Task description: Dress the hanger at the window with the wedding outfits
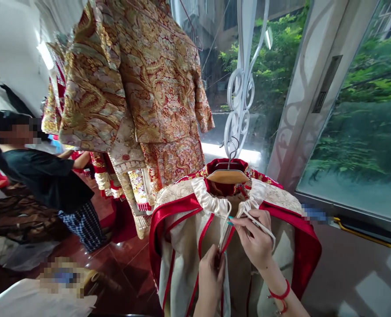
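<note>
The red-trimmed garment (184, 242) hangs from the hanger (227, 177), beneath which we observe two narrow grips: the right hand (255, 238) pinches white cord (260, 226) below the collar (212, 201), the left hand (211, 269) pinching it lower. Beyond the hanger, we note a patterned jacket (164, 88), higher and leftward.

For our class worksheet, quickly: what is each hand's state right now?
Left hand: closed at the front of the red-trimmed garment; exactly what it grips cannot be told.
Right hand: closed, fingertips pinching a white neckline cord.
</note>
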Demonstrator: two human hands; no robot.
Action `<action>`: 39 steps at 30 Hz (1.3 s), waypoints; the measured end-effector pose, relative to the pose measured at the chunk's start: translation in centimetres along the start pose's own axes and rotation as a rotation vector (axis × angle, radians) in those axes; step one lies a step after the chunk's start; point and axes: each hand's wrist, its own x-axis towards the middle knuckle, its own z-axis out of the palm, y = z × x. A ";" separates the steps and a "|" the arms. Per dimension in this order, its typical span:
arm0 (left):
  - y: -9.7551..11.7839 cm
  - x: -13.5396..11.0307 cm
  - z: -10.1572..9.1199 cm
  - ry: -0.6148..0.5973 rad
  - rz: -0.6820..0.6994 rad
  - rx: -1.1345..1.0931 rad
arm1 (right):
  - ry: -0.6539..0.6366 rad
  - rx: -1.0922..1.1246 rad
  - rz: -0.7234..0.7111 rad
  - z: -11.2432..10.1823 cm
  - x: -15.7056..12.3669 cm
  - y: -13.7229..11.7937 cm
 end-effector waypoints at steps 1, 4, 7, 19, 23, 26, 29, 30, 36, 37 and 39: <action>0.6 0.3 -0.2 -0.012 0.013 0.027 | -0.012 0.021 0.017 -0.1 -0.3 0.1; 2.2 1.4 -0.5 -0.003 0.075 0.096 | -0.040 0.061 0.098 0.2 -1.4 0.1; 2.8 2.2 -0.3 0.025 0.166 0.094 | -0.013 0.057 0.158 0.8 -1.7 0.2; 1.9 2.5 -3.6 -0.101 0.066 -0.026 | -0.488 0.458 0.611 -1.4 -4.0 0.0; 1.5 3.9 -10.4 0.414 0.231 0.199 | -0.660 0.577 0.689 -8.7 -5.9 4.5; 0.9 6.2 -14.3 0.629 0.280 0.492 | -0.246 0.149 0.616 -12.4 -5.3 9.7; 0.5 7.8 -15.6 0.608 0.204 0.628 | -0.333 -0.181 0.456 -13.1 -4.1 13.7; 0.3 8.1 -15.7 0.604 0.171 0.650 | -0.429 -0.199 0.411 -13.0 -3.7 14.6; -2.0 8.8 -15.1 0.428 0.164 0.538 | -0.549 -0.100 0.316 -12.0 0.0 17.6; -2.4 8.9 -14.9 0.397 0.134 0.524 | -0.490 -0.116 0.313 -11.6 0.4 18.0; -2.9 8.9 -14.7 0.378 0.058 0.541 | -0.354 -0.159 0.326 -10.6 0.5 18.4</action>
